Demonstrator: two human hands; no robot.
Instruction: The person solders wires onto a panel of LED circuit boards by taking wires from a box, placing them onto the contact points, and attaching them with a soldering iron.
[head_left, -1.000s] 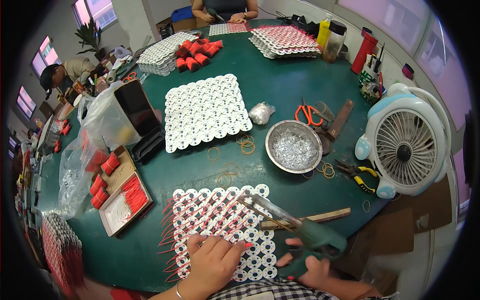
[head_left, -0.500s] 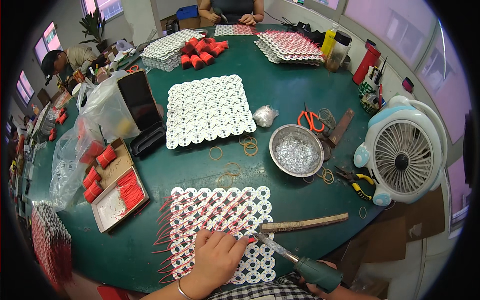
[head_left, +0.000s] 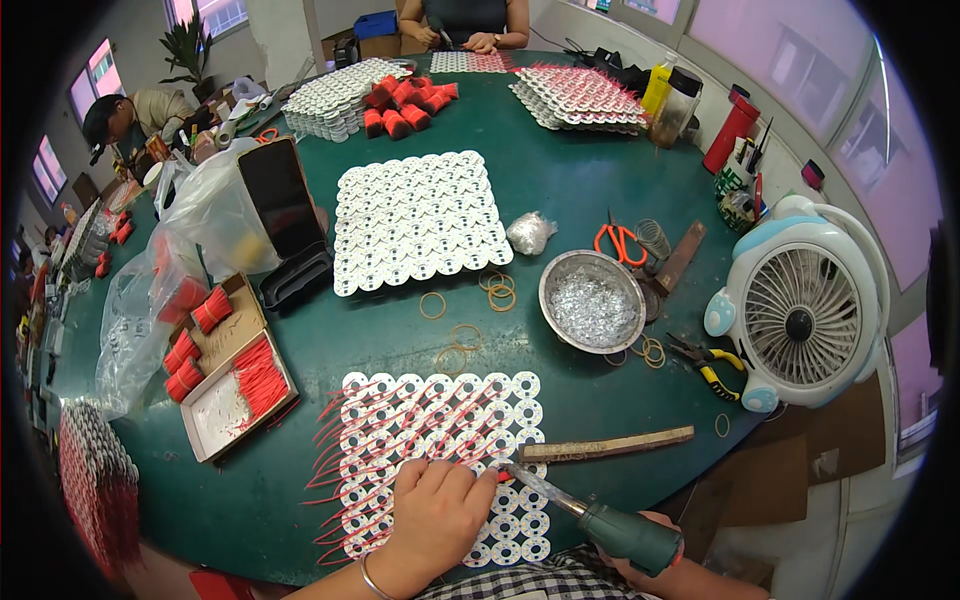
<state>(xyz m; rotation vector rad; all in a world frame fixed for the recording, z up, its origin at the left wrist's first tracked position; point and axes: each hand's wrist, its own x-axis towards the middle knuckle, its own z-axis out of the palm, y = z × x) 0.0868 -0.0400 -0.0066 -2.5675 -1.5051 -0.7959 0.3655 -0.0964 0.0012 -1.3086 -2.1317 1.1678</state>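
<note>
The biggest change is in the view itself: over the last second it has tipped up and back, so more of the round green tabletop (head_left: pixel 560 190) shows and the person's arms have slid down to its near edge. On that near edge lies the mat of white discs threaded with red wires (head_left: pixel 440 440), and the left hand (head_left: pixel 432 515) still lies flat across its lower middle, fingers stretched out and pressing rather than gripping. The right hand (head_left: pixel 648 552) has dropped toward the lower border and is closed round the green handle of the soldering iron (head_left: pixel 590 515), whose metal tip now touches a disc just beside the left fingertips, where a second ago it pointed higher over the mat; to my eye the work has moved along to another disc in the lower rows. A wooden stick (head_left: pixel 606 446) lies just right of the mat. Around the middle sit a bare mat of white discs (head_left: pixel 418 220), a steel bowl of shiny bits (head_left: pixel 592 300) and scattered rubber bands; a white desk fan (head_left: pixel 800 300) stands at the right edge, a cardboard tray of red wires (head_left: pixel 240 395) at the left edge. At the far edge another person's hands (head_left: pixel 470 40) work, and windows ring the room.
</note>
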